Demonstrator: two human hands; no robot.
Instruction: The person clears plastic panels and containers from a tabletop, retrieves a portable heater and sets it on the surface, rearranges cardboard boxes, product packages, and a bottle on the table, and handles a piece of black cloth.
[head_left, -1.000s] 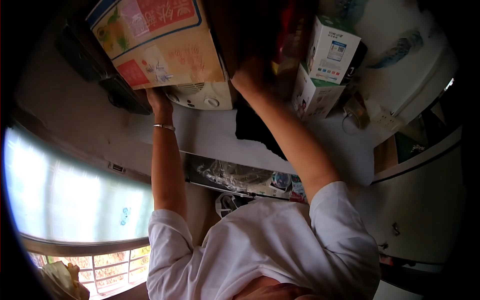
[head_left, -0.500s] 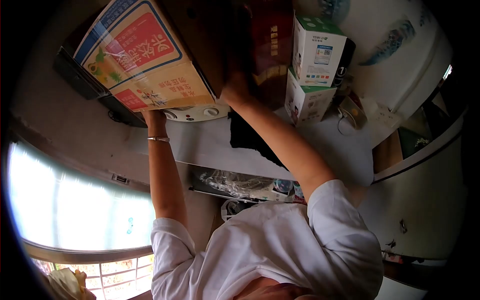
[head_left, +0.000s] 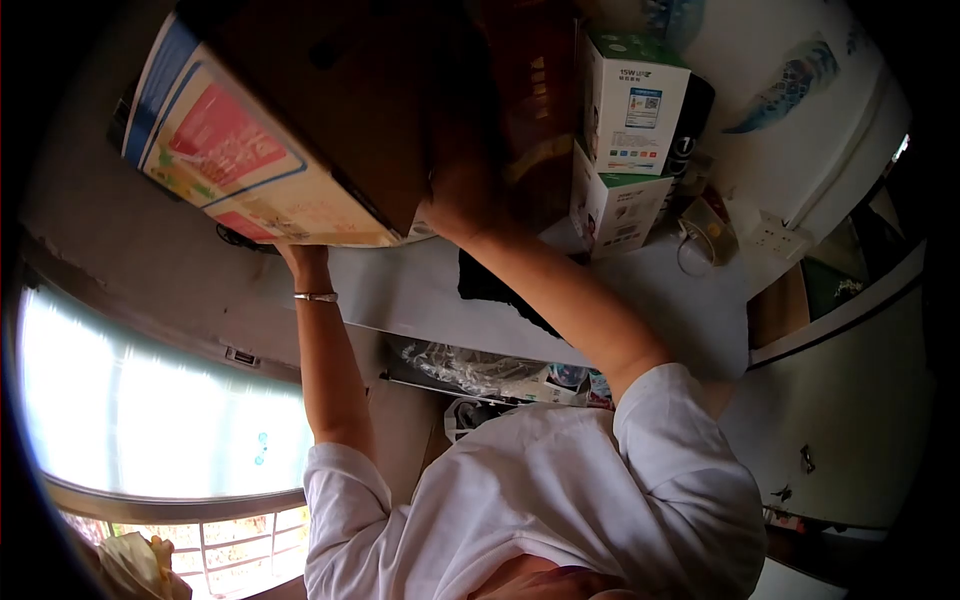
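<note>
A printed cardboard box [head_left: 240, 150] is tilted at the upper left, with its dark side [head_left: 330, 80] turned toward me. My left hand [head_left: 303, 258] grips its lower edge from below; the fingers are hidden behind the box. At the box's right side, my right hand [head_left: 455, 205] holds on near the lower corner, in deep shadow, its fingers barely visible. A bracelet [head_left: 316, 297] circles my left wrist. Just behind the box, a sliver of a pale appliance [head_left: 420, 228] shows.
Two stacked white-and-green boxes [head_left: 635, 110] stand right of my right hand, beside a dark red box [head_left: 540, 80]. A black cloth [head_left: 500, 285] hangs over the pale countertop [head_left: 400, 290]. A wall socket [head_left: 780, 238] is at right. Below the counter lies clear plastic wrapping [head_left: 450, 365].
The cardboard box has come down and toward me, tipping so its printed face is foreshortened. It now covers most of the appliance's knobs. Both hands have shifted slightly with it.
</note>
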